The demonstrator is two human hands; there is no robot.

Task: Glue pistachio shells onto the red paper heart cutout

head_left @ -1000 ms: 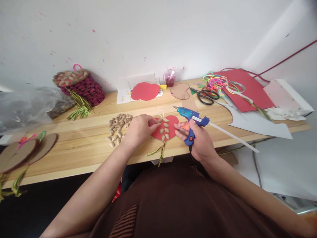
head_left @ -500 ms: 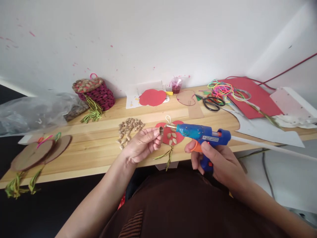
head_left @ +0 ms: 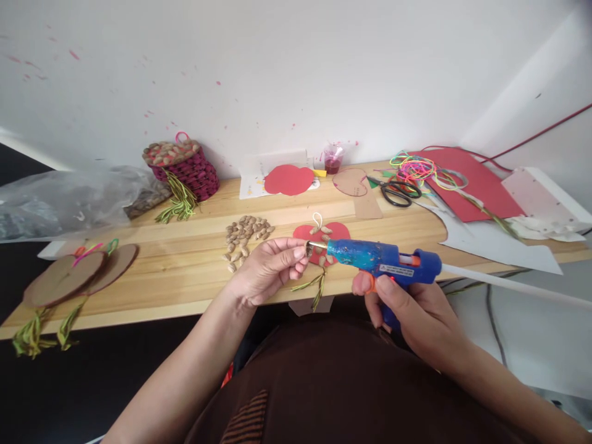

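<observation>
The shell [head_left: 309, 250] sits pinched in the left hand [head_left: 272, 268], thumb against fingers, at nine o'clock from the glue gun [head_left: 363, 251]. The right hand [head_left: 411, 302] grips the gun, finger at trigger. Nozzle slippage could burn the pinching fingertips; overpressing could drip glue onto the red heart [head_left: 341, 230].

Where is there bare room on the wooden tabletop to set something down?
The widest bare patch lies between the shell pile and the cardboard cutouts. A smaller one lies between the black-handled scissors, white paper and glue gun. It's crowded around the red heart and at the right, where tangled cords overlap red card.
</observation>
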